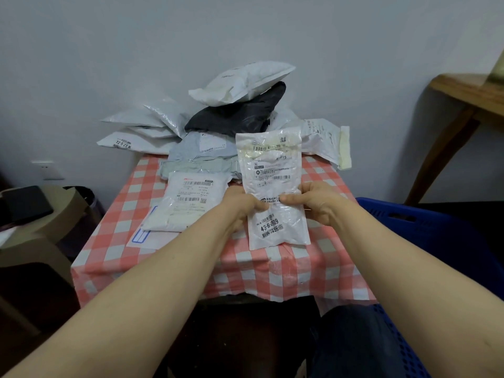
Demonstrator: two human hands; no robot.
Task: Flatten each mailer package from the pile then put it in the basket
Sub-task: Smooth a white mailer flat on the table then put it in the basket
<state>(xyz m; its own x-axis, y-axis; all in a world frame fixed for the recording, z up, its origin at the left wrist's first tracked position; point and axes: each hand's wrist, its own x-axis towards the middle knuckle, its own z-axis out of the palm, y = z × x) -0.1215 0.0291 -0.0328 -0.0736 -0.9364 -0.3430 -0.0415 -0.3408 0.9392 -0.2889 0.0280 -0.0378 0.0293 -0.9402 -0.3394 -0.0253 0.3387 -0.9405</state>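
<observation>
Pinching the white mailer (275,170) by its side edges with left hand (241,207) and right hand (317,203) above the desk (191,268), we risk its slick film slipping, or trapped air keeping it puffy, if we swing it to the blue basket (409,225) too soon.

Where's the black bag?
In the head view, the black bag sits high in the pile at the far edge of the table, just under a puffy white bag.

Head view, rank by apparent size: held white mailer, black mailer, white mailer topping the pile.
1. held white mailer, though it's nearest the camera.
2-3. black mailer and top white mailer look alike; unranked.
</observation>
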